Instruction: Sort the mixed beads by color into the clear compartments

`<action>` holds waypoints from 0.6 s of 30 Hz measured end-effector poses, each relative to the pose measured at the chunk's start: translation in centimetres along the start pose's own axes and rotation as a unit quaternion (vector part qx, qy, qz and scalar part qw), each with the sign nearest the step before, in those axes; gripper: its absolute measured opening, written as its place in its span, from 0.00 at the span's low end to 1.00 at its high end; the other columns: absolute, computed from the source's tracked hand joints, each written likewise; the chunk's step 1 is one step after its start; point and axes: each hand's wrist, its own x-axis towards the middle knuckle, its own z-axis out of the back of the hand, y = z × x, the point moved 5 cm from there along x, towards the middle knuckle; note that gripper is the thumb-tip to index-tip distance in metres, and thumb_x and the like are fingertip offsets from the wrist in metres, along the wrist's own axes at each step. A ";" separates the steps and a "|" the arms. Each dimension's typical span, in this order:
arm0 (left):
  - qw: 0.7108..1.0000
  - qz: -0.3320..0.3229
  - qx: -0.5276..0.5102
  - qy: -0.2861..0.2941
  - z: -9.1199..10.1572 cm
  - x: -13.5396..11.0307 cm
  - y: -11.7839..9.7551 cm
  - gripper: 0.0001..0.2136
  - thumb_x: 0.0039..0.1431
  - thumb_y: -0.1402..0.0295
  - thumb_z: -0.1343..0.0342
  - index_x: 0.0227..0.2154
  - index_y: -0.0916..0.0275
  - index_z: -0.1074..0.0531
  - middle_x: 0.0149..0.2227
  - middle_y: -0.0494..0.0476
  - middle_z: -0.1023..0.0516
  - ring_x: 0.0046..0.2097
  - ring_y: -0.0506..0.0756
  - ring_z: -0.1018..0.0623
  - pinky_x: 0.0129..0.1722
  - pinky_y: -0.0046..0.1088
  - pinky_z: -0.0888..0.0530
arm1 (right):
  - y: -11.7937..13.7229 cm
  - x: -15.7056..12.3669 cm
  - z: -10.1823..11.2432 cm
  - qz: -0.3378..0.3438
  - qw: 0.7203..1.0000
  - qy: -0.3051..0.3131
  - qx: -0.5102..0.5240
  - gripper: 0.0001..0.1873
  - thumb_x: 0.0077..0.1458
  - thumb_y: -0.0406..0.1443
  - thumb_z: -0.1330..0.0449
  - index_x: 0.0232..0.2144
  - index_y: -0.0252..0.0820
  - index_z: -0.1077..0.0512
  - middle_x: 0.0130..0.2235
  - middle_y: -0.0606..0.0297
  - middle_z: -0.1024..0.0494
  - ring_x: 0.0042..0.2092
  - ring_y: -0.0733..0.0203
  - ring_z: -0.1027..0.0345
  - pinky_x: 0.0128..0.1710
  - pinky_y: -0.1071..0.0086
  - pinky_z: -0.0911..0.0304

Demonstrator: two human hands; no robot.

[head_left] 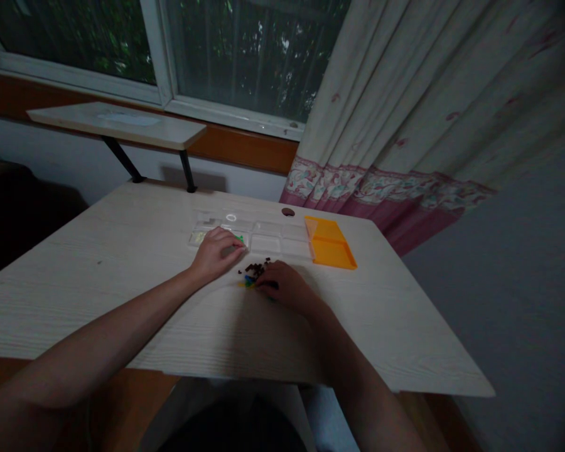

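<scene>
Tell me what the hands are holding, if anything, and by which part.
Cannot tell: the right hand is at the small pieces, the left hand at the clear tray, with any hold hidden.

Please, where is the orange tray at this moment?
In the head view, the orange tray lies on the right side of the table, just right of the clear compartment box and farther back than the right hand.

Centre of the frame, the bare left hand [216, 252] is over the clear plastic compartment tray [266, 244]! Lower and right, the bare right hand [286, 285] is at the small dark-brown, blue and yellow pieces [253, 269]; orange rectangular plastic tray [330, 243] right of centre, cream floral fabric curtain [395, 94] upper right!
</scene>
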 end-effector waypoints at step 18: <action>1.000 0.004 0.006 0.011 -0.2 -0.1 0.1 0.09 0.61 0.61 0.43 0.32 0.60 0.23 0.33 0.56 0.22 0.40 0.56 0.26 0.43 0.38 0.31 | -1.9 0.3 0.5 -0.103 0.983 -0.140 0.063 0.08 0.57 0.36 0.40 0.33 0.44 0.21 0.34 0.61 0.21 0.39 0.58 0.31 0.43 0.65 0.38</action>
